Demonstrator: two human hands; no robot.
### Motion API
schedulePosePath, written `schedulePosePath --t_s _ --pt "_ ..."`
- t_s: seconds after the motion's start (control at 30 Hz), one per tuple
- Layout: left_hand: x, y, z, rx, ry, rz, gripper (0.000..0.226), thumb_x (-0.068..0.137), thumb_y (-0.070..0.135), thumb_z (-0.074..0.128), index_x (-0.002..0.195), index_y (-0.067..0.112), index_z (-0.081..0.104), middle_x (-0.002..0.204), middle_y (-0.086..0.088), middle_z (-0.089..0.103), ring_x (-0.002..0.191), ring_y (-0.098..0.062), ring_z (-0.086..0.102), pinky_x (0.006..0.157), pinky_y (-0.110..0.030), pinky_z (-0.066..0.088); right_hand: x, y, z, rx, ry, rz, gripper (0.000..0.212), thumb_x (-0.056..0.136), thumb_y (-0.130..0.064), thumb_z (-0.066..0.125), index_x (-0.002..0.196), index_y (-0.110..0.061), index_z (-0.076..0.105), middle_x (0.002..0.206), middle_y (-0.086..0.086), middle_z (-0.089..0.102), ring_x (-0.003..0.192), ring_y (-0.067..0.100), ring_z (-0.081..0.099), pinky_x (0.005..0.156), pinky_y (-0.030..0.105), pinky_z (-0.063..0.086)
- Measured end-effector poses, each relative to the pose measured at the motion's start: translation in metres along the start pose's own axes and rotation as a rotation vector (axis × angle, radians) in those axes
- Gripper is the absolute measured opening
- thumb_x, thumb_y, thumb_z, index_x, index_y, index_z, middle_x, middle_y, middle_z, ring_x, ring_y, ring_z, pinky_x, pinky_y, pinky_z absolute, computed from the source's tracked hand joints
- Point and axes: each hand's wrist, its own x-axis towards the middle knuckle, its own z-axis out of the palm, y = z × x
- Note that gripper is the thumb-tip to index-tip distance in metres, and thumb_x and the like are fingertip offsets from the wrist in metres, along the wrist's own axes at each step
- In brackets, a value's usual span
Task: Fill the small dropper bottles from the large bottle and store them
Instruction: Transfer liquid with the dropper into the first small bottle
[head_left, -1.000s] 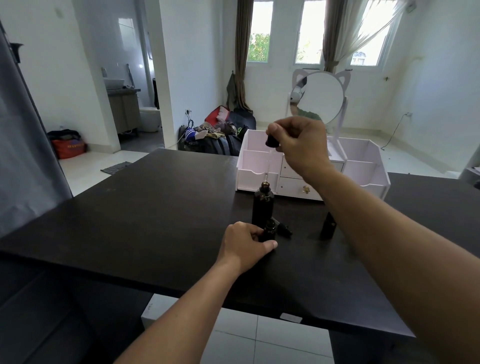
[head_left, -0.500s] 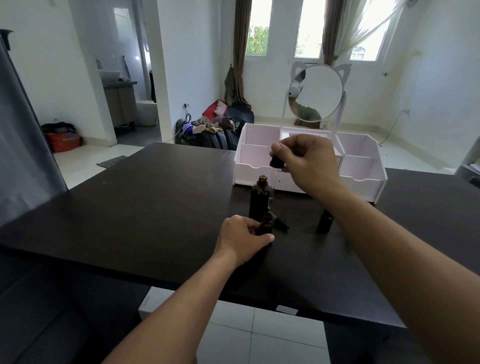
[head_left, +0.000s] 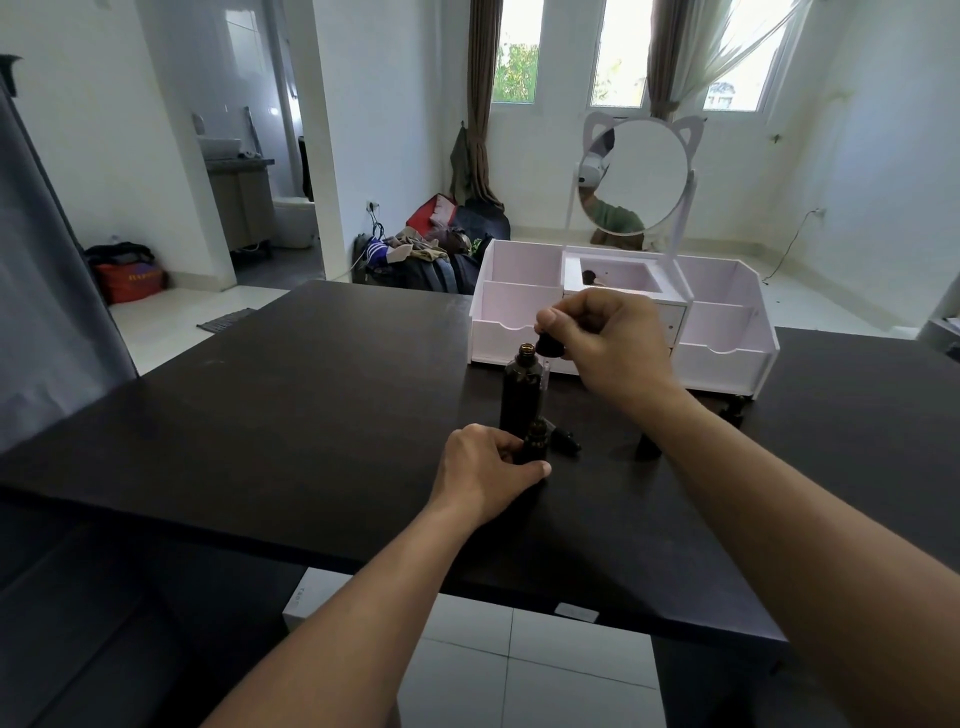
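A tall dark large bottle (head_left: 523, 392) stands uncapped on the black table (head_left: 291, 395). In front of it my left hand (head_left: 485, 475) grips a small dark dropper bottle (head_left: 535, 441) upright on the table. My right hand (head_left: 608, 343) pinches the black bulb of a dropper (head_left: 548, 347); its glass tube hangs just right of the large bottle's neck. A loose black cap (head_left: 565, 440) lies beside the small bottle. Another small dark bottle (head_left: 647, 446) stands partly hidden behind my right forearm.
A white organiser (head_left: 727, 358) with open compartments, drawers and a cat-ear mirror (head_left: 636, 174) stands at the table's far side. One more small dark bottle (head_left: 733, 408) sits by its right foot. The table's near edge runs close below my forearms.
My right hand has come down with the dropper, from high above the large bottle to beside its neck. My left hand has stayed on the small bottle.
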Motion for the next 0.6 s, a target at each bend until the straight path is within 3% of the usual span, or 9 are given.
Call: schedulePosePath --t_s 0.2,0.43,0.6 --pt "0.0 0.0 0.0 -0.01 -0.002 -0.004 0.034 0.077 0.041 0.078 0.103 0.02 0.076 0.083 0.006 0.068 0.073 -0.004 0.061 0.061 -0.016 0.043 0.002 0.002 0.001 0.03 0.003 0.022 0.019 0.087 -0.02 0.072 0.071 -0.028 0.066 0.076 0.001 0.074 0.075 0.021 0.073 0.078 0.048 0.059" --pt "-0.002 0.0 -0.002 -0.031 -0.018 0.038 0.03 0.078 0.039 0.078 0.099 0.018 0.076 0.081 0.007 0.069 0.073 -0.005 0.062 0.067 -0.019 0.048 0.014 -0.013 -0.007 0.067 0.057 0.003 0.01 0.091 -0.019 0.067 0.081 -0.019 0.068 0.073 -0.008 0.071 0.068 0.004 0.071 0.075 0.034 0.061" --pt "-0.003 0.0 -0.002 -0.026 -0.018 0.053 0.029 0.077 0.039 0.078 0.097 0.019 0.076 0.08 0.006 0.07 0.073 -0.006 0.064 0.072 -0.025 0.055 0.032 -0.024 -0.012 0.073 0.174 -0.043 0.012 0.092 -0.022 0.066 0.08 -0.022 0.069 0.074 -0.007 0.073 0.071 0.009 0.072 0.078 0.04 0.06"
